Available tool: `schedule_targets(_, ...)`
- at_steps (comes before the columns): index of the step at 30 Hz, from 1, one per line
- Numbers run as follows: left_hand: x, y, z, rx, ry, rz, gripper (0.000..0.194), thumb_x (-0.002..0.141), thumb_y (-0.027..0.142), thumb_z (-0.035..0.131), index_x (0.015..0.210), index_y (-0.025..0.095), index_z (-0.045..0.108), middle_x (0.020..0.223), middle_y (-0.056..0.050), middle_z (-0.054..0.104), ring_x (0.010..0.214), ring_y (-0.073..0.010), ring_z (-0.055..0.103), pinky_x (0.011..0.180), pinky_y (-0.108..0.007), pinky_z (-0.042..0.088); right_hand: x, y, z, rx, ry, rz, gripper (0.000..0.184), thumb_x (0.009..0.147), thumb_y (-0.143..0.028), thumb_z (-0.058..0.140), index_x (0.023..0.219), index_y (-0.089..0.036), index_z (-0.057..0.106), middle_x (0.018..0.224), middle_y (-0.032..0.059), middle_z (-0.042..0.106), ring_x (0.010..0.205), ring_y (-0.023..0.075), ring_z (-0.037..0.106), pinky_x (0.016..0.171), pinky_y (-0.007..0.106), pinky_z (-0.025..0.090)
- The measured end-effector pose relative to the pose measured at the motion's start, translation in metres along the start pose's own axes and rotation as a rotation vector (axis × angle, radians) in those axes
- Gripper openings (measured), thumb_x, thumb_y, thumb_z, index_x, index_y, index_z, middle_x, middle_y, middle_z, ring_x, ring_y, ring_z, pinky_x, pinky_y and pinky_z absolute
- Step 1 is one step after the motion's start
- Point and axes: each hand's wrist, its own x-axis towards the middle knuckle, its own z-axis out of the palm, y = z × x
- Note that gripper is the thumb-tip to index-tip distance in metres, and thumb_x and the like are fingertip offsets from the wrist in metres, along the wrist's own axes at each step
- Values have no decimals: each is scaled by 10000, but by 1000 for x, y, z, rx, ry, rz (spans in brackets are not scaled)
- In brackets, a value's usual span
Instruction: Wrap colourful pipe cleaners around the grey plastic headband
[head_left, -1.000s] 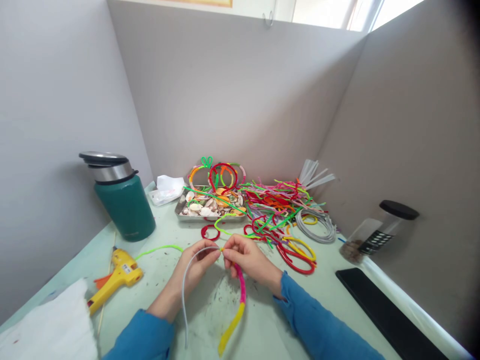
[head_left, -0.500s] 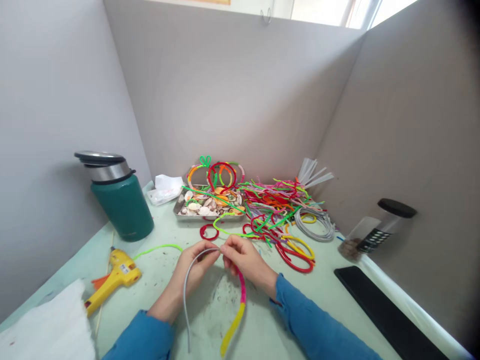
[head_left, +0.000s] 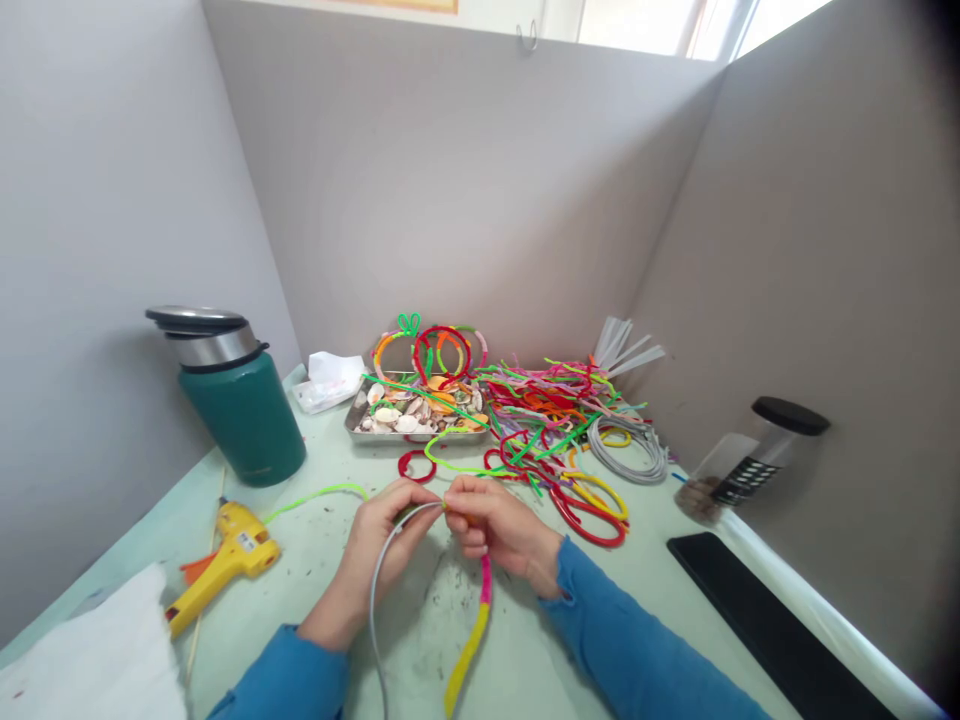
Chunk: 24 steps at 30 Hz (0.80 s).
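A grey headband (head_left: 373, 610) curves up from the near table edge, its right half wrapped in pink and yellow pipe cleaner (head_left: 472, 635). My left hand (head_left: 382, 535) is closed on the bare grey part near the top of the arch. My right hand (head_left: 499, 525) pinches the arch just to the right, where the wrapping ends, fingertips almost touching the left hand's. Both sleeves are blue.
A heap of coloured pipe cleaners and hoops (head_left: 559, 420) lies behind the hands. A metal tray of shells (head_left: 409, 412) stands at the back. A green flask (head_left: 236, 400) and a yellow glue gun (head_left: 225, 560) are on the left, a black-lidded jar (head_left: 750, 465) and a black slab (head_left: 772, 630) on the right.
Both hands have drawn slightly nearer and lower with the headband, and my right fingers have shifted along the arch at the wrap's end. The rest lies as before.
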Motion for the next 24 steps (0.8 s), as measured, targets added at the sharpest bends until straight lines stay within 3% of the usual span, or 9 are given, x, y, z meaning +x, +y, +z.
schedule_targets(7, 0, -4, 1, -53, 37, -70, 124, 811, 271, 551, 796, 163, 608, 763, -25, 612, 715, -149, 578, 654, -246, 447, -1, 0, 8, -160, 96, -120, 134, 731, -246, 591, 731, -175, 478, 582, -49, 480, 410, 42, 343, 375, 182, 211)
schedule_targets(24, -6, 1, -1, 269, 27, 293, 130, 845, 162, 497, 838, 184, 625, 762, -36, 590, 699, -132, 550, 627, -231, 424, -1, -1, 5, -70, 58, -39, 154, 677, -160, 563, 613, -166, 423, 473, -73, 397, 388, 34, 237, 400, 216, 120)
